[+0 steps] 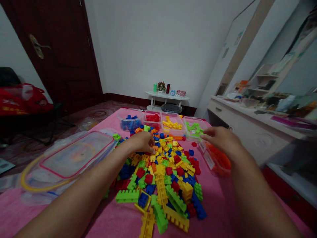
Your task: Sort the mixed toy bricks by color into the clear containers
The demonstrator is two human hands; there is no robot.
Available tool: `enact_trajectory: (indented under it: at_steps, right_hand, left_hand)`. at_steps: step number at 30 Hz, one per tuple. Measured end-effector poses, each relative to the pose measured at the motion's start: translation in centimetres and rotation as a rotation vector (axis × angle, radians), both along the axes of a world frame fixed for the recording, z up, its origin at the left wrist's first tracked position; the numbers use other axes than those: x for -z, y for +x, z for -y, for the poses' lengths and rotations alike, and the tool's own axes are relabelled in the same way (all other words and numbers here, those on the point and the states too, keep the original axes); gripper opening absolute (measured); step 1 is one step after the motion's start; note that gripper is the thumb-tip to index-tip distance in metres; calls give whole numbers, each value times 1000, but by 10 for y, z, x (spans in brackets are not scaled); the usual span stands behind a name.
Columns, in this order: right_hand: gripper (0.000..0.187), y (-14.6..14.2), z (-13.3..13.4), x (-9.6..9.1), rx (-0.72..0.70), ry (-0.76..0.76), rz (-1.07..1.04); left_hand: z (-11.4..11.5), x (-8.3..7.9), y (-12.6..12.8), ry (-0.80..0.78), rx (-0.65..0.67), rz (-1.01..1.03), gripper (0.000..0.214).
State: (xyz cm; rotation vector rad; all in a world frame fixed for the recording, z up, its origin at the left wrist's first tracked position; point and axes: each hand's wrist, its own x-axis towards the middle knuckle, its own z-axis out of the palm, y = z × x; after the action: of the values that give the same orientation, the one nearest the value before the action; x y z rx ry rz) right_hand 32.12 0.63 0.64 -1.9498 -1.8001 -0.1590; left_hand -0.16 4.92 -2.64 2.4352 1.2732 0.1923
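Note:
My left hand reaches into the far part of a loose pile of toy building blocks. Its fingers are curled down among yellow and orange blocks, and what they grip, if anything, is hidden. My right hand is over the near right edge of a clear container of green blocks, fingers stretched toward it and slightly apart. No block shows clearly between them. Below that hand stands a clear container of orange blocks, partly covered by my wrist. The pile mixes yellow, green, red, blue and orange pieces, short and long.
Behind the pile stand clear containers of blue blocks, red blocks and yellow blocks. Clear lids with red and yellow rims lie stacked at left on the pink cloth. A white dresser stands at right.

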Motion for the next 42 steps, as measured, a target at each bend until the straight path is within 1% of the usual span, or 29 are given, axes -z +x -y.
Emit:
enact_trajectory:
  at_steps: [1,3,5,7,9,10,12,14,15,17,21,25,27,30,34,37,40,42]
  right_hand:
    - [26,-18,0,0,-48,-44,-7]
    - [26,-51,0,3,-232,-126,-94]
    - [21,-74,0,8,-407,-175,-162]
    - [17,-85,1,12,-481,-171,-199]
    - [15,-88,1,12,-471,-138,-235]
    - [15,-87,2,10,-451,-123,-258]
    - [17,-86,3,5,-410,-101,-303]
    - [19,-85,5,0,-382,-80,-336]
    - [19,-84,5,-3,-380,-71,-348]
    - [19,-84,7,-6,-391,-58,-372]
    - [17,-80,8,-9,-393,-22,-426]
    - [17,-77,7,-9,-392,1,-441]
    - [16,-78,6,-9,-402,1,-446]
    - [17,-81,5,-6,-417,-12,-446]
    - [17,-85,5,-2,-442,-15,-423]
    - [17,-87,5,1,-482,-19,-418]
    - [16,-90,7,2,-503,-32,-414]
    - [16,-92,9,1,-496,-33,-403]
  left_hand:
    - [2,1,2,34,-11,-25,22]
    - [6,3,6,75,-31,-44,19]
    - [7,4,6,33,-20,-22,18]
    - [2,3,4,-65,-3,54,20]
    - [-10,-1,2,-142,-41,141,23]
    - [-18,-3,3,-143,-83,170,24]
    - [-37,-6,7,-33,-169,136,25]
    - [-55,-7,15,136,-199,22,29]
    - [-64,-8,19,194,-195,-29,31]
    - [-77,-8,25,225,-162,-101,35]
    - [-90,-10,32,141,-38,-232,35]
    - [-90,-14,35,96,35,-358,46]
    - [-90,-13,37,95,42,-397,50]
    - [-89,-8,38,110,24,-418,49]
    - [-81,2,35,170,-37,-382,38]
    - [-64,6,31,254,-116,-318,30]
    - [-44,8,27,329,-222,-256,33]
    - [-33,5,23,360,-284,-204,38]
